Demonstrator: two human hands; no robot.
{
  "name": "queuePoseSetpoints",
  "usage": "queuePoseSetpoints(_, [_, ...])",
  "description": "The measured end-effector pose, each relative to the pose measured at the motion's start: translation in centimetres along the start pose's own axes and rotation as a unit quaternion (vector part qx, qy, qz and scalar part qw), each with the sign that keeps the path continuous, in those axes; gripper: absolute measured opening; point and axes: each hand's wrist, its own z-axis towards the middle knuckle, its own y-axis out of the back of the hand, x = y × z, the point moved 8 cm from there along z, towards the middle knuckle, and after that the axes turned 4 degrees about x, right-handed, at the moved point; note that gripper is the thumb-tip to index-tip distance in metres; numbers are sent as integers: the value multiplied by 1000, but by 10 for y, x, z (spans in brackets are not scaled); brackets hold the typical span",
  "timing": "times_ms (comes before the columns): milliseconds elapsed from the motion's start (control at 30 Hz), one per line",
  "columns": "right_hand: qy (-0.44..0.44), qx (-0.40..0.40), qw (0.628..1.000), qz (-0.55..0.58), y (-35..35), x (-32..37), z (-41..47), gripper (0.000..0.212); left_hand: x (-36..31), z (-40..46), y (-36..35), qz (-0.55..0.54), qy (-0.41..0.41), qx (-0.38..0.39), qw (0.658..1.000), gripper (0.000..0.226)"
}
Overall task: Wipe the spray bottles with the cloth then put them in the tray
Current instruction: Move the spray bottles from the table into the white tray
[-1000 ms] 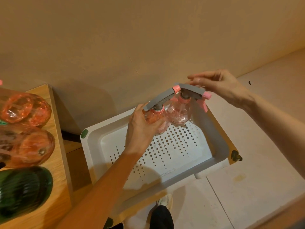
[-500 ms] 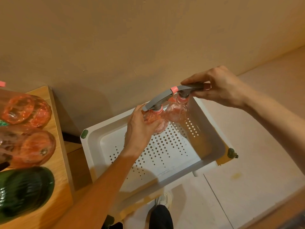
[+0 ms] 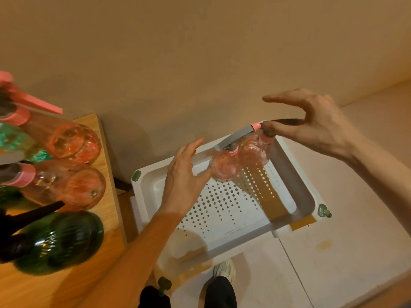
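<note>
The wall [image 3: 200, 52] fills the upper field and a pale floor [image 3: 355, 252] the lower right; no cloth is visible. Your wooden table [image 3: 66, 285] at left carries the bottles judged not yet wiped: two pink spray bottles lying on their sides [image 3: 73, 141] [image 3: 73, 185], long axes running left to right, and a green spray bottle [image 3: 62, 238] nearest you. The white perforated tray [image 3: 222, 218] sits low between table and floor, well right of that row. Two pink bottles stand upright in its far corner, touching: one [image 3: 224, 167] just beside your left hand [image 3: 184, 178], the other [image 3: 258, 150] under your right hand [image 3: 315, 125]. Your left hand is relaxed and wide, fingertips at the near bottle's body, gripping nothing. Your right hand is spread, thumb and fingers loosely bracketing the grey sprayer head [image 3: 280, 122]; whether it pinches is not clear. Judged next: the left hand, nearer the table, reaches leftward for a lying bottle.
</note>
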Motion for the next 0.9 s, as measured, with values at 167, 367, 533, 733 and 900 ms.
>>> queuePoseSetpoints(167, [57,-24,998,28,-5,53,-3,45,4,-38,48,8,8,-9,1000,56])
queuePoseSetpoints(367, [89,92,989,80,-60,134,-7,53,-5,-99,109,5,1,-54,999,55])
queuePoseSetpoints(533, [124,135,978,104,-103,202,-12,47,-11,-145,164,6,23,-83,996,59])
queuePoseSetpoints(733, [126,176,967,134,-149,251,-19,52,8,-194,208,10,67,-10,998,43])
queuePoseSetpoints(900, [107,207,957,173,-179,279,-29,72,30,-222,242,-15,99,8,995,24])
